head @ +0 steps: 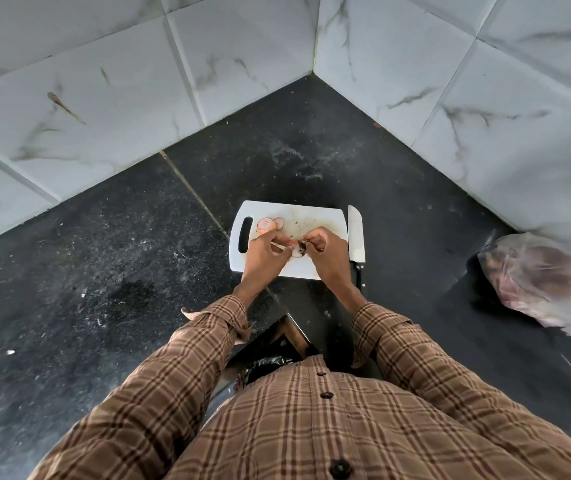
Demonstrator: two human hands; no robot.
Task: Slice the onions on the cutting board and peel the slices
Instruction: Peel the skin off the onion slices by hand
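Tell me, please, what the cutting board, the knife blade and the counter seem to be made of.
Cutting board: probably plastic, since it is smooth, plain white and thin, with a moulded handle slot.
Knife blade: looks like steel, pale grey with a dull shine.
Counter: likely polished dark stone such as granite, black with fine pale specks and a visible seam, though a stone-look tile cannot be ruled out.

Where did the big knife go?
In the head view the knife lies flat on the dark counter, right against the right edge of the white cutting board, just beyond the right hand.
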